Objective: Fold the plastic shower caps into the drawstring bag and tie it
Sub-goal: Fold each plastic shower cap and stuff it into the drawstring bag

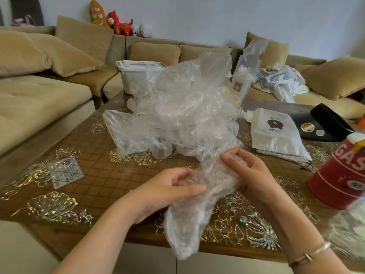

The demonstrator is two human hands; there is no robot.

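Clear plastic shower caps [177,107] heap mid-frame on the table [102,175]; right of them lies the white drawstring bag [276,135]. Lower centre, left hand [169,191] and right hand [250,175] pinch one crumpled cap [197,210].

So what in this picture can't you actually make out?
Head view only:
- Shower cap count in the pile: clear layers overlap.
- Red tin: lettering cut off by the right edge.
- Drawstring bag: contents hidden by its opaque front.
- Bottom right: blurred.

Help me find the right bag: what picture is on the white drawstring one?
A brown bear face on the drawstring bag, seen in the head view.
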